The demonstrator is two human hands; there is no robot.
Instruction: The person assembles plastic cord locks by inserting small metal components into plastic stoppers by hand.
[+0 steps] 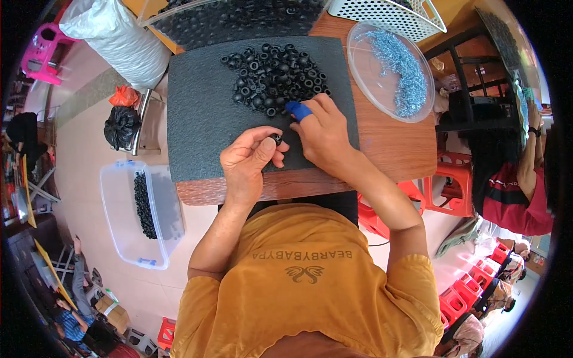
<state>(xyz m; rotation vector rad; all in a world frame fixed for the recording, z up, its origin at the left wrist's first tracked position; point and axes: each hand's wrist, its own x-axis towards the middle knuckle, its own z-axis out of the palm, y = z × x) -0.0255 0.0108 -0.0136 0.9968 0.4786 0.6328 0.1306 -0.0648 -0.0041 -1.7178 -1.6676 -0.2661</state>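
Item: small black rubber ring, pinched betw. thumb and forefinger of left hand; hand clenched round it, over near edge of dark foam mat.
Right hand: fingers curled, blue cot on forefinger, tip pressing the mat at near rim of the ring pile. Cannot tell if it grips anything; palm hidden.
Key relation: ring lies just left of right hand, nearly touching its thumb side; pile lies straight ahead of both hands, right hand nearer. Ring too small to read axis.
Surrounds: wooden desk under mat; clear round dish of blue-grey metal bits, right; white perforated basket, far right; clear bin w/ more black pieces on floor, left; white sack, far left.
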